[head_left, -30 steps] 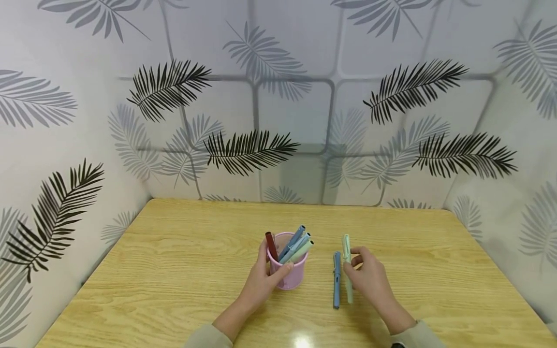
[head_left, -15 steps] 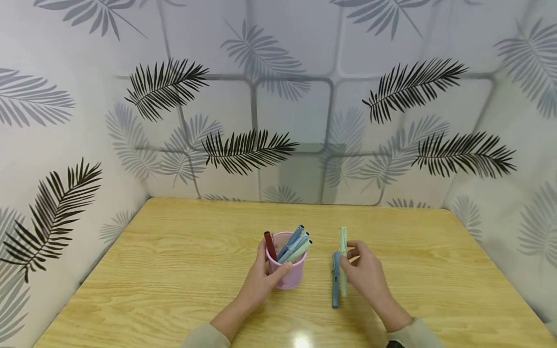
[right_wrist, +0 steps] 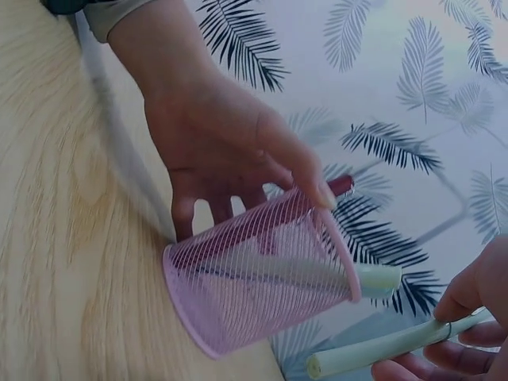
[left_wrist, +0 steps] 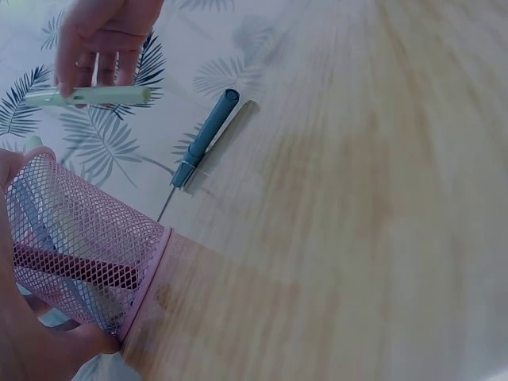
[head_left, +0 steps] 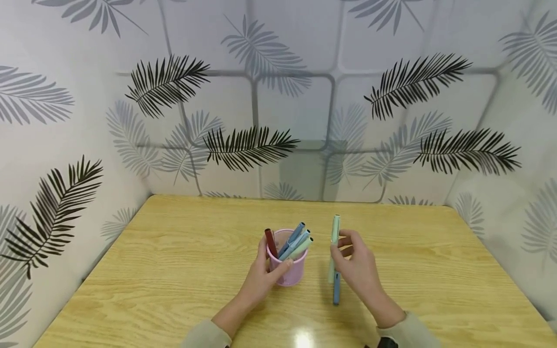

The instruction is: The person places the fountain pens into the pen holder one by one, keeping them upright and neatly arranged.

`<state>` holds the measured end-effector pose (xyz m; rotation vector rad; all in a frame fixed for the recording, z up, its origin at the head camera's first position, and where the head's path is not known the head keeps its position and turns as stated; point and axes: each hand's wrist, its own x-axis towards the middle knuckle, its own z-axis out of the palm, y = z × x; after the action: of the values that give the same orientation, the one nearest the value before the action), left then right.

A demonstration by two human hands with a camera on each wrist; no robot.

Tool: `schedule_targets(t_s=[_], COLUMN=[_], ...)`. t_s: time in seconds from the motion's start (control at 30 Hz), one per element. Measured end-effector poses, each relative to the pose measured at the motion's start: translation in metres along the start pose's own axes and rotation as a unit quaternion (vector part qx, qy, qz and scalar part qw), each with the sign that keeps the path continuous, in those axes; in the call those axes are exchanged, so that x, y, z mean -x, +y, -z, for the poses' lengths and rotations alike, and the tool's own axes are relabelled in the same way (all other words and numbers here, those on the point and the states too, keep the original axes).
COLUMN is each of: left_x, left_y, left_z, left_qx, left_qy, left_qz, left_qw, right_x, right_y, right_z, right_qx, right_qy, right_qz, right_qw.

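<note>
My left hand (head_left: 256, 285) grips a pink mesh pen holder (head_left: 292, 276), which stands on the table. Out of its top poke a dark red pen (head_left: 271, 242), a blue pen (head_left: 298, 233), a light blue pen (head_left: 301, 239) and a pale green pen (head_left: 303, 247). To the right, my right hand (head_left: 360, 266) pinches another pale green pen (head_left: 335, 229) upright by its middle. That pen is off the table, as the left wrist view shows. A blue pen (left_wrist: 208, 133) lies on the tabletop below, partly hidden in the head view.
The wooden table (head_left: 183, 251) stretches out around the hands. A wall (head_left: 300, 116) with leaf patterns rises behind its far edge, and similar patterned panels stand on the left and right.
My right hand has lifted the pale green pen and carried it left toward the pen holder, passing over the loose blue pen. The left hand keeps its grip on the holder.
</note>
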<state>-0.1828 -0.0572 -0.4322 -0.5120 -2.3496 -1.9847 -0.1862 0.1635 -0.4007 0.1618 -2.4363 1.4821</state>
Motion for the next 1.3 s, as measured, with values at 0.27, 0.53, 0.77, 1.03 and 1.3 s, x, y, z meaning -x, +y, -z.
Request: schedule_targets(t_s=[0.27, 0.53, 0.77, 1.03, 1.3], left_x=[0.000, 0.001, 0.002, -0.003, -0.009], left_y=[0.001, 0.003, 0.003, -0.007, -0.032], left_z=[0.000, 0.000, 0.001, 0.000, -0.001], left_qx=[0.003, 0.004, 0.005, 0.003, -0.001], left_qy=[0.001, 0.002, 0.000, 0.003, 0.016], left_qz=[0.003, -0.001, 0.012, 0.011, 0.005], left_qw=[1.0000, 1.0000, 0.9999, 0.9999, 0.9999], right_x=[0.000, -0.004, 0.001, -0.002, -0.007], right_y=[-0.021, -0.045, -0.076, -0.070, -0.039], right_z=[-0.005, -0.013, -0.015, -0.022, -0.034], right_qx=[-0.058, -0.127, -0.140, -0.151, -0.108], right_qy=[0.019, 0.026, 0.022, 0.021, 0.009], right_qz=[0.049, 0.094, 0.098, 0.104, 0.125], right_qw=[0.997, 0.987, 0.985, 0.983, 0.986])
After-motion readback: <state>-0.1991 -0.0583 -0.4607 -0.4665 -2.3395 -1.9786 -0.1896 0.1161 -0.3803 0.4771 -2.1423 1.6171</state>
